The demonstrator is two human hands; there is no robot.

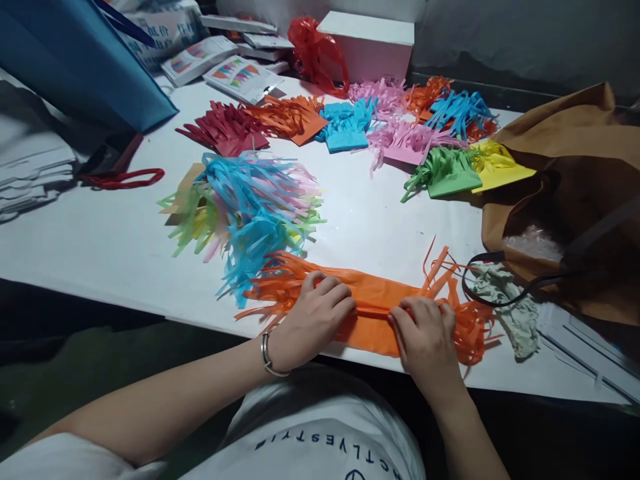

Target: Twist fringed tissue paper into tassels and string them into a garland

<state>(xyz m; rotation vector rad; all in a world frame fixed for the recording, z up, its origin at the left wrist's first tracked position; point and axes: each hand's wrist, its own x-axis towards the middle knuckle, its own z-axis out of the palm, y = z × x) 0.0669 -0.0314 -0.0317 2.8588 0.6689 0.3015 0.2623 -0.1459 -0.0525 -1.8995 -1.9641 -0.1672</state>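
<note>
Flat near the table's front edge lies an orange tissue paper sheet [383, 288], fringed into strips at its left and right ends. A narrow raised fold runs across its uncut middle. My left hand [320, 313] pinches that fold on the left, its fingers curled on the paper. On the other side my right hand [425, 333] grips the same fold between thumb and fingers. Just beyond my left hand, a loose pile of fringed tissue paper [255, 193] in blue, pink, green and yellow touches the orange strips.
Several folded fringed bundles, such as a green one [453, 180], line the back. A brown bag [555, 147] stands right, near crumpled pale paper [510, 313]. A white box [370, 47], red plastic bag [313, 50] and blue bag [85, 60] are behind.
</note>
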